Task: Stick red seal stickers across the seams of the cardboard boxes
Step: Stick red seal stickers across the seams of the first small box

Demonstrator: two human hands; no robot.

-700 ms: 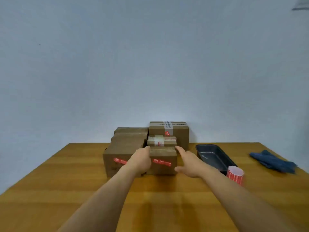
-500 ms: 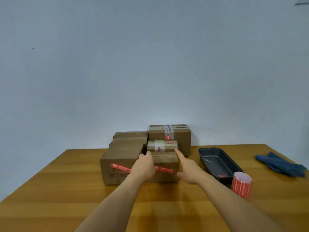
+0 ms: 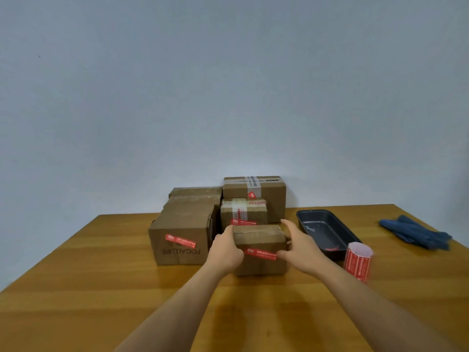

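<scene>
Plain pale blue-grey wall (image 3: 228,85) filling the upper view, unmarked save one tiny dark speck at far left. Below, wooden table (image 3: 76,288) of warm honey-brown planks (grain running side to side), butted against the wall. Soft, even light, faint shadows.

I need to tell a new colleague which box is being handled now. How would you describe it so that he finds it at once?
On the wooden table, a group of cardboard boxes stands against the wall. The handled box is the one nearest the viewer, in front of the small taped box and right of the big printed box. Only it has the left hand and right hand gripping its ends.
</scene>
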